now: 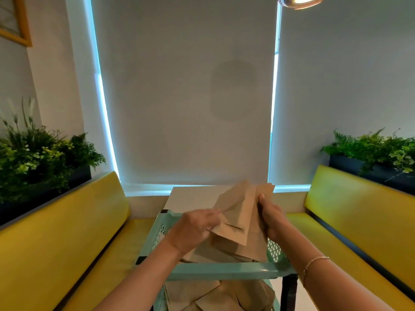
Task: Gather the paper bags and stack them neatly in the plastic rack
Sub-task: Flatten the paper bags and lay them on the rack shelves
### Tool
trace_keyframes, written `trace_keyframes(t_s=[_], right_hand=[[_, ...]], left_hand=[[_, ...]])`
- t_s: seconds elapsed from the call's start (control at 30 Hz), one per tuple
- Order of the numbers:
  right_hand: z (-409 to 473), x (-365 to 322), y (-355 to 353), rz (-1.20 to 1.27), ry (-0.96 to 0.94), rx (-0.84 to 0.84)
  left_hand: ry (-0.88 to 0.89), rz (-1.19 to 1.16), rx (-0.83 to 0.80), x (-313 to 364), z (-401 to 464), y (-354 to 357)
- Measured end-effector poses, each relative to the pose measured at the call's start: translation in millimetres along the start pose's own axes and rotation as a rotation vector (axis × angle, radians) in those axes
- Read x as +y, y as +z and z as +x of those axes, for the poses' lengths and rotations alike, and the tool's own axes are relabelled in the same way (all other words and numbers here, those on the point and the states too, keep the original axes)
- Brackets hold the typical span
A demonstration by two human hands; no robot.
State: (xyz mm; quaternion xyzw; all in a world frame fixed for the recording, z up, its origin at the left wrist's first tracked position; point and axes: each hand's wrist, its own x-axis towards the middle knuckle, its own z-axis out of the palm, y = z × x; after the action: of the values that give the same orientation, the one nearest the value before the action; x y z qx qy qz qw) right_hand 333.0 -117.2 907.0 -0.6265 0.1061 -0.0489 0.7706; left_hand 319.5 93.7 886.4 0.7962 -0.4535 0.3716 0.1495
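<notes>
A mint-green plastic rack [224, 270] stands in front of me with two tiers showing. Brown paper bags [238, 250] lie piled in its top tier, and more bags [215, 292] fill the tier below. Above the top tier I hold a few flat brown paper bags [241, 207] tilted upright. My left hand [195, 227] pinches the lower left corner of the front bag. My right hand [270, 218] grips the right edge of the bunch, thumb on top.
A white table [190, 196] stands behind the rack, against a window with a lowered grey blind. Yellow bench seats [74, 232] [359, 212] run along both sides, with planters of green plants [38, 158] behind their backrests. A bracelet sits on my right wrist.
</notes>
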Motion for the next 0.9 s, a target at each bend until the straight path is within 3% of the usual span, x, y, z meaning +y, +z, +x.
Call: trace_keyframes(t_s=[0.23, 0.3, 0.37, 0.47, 0.6, 0.67, 0.77, 0.9], right_hand=[[-1, 2, -5, 0.026, -0.040, -0.116], [-3, 0, -3, 0.058, -0.064, -0.149], [-2, -1, -1, 0.019, -0.116, -0.155], [-4, -2, 0, -0.044, -0.163, -0.168], [-7, -3, -5, 0.000, -0.182, -0.262], [-6, -3, -7, 0.004, -0.182, -0.308], [-6, -5, -10, -0.019, -0.197, -0.344], [-4, -6, -10, -0.035, -0.220, -0.286]], left_hand=[[-0.052, -0.057, -0.184, 16, -5, 14], [-0.181, -0.084, -0.268, 28, -4, 14], [-0.434, -0.198, -0.351, 38, -2, 14], [-0.807, -0.506, -0.182, 41, 9, 16], [-1.205, -0.537, 0.079, 25, 20, 20], [-1.384, -0.729, 0.143, 14, 21, 23], [-1.428, -1.040, 0.267, 5, 18, 25], [-1.372, -1.029, 0.409, 1, 15, 21]])
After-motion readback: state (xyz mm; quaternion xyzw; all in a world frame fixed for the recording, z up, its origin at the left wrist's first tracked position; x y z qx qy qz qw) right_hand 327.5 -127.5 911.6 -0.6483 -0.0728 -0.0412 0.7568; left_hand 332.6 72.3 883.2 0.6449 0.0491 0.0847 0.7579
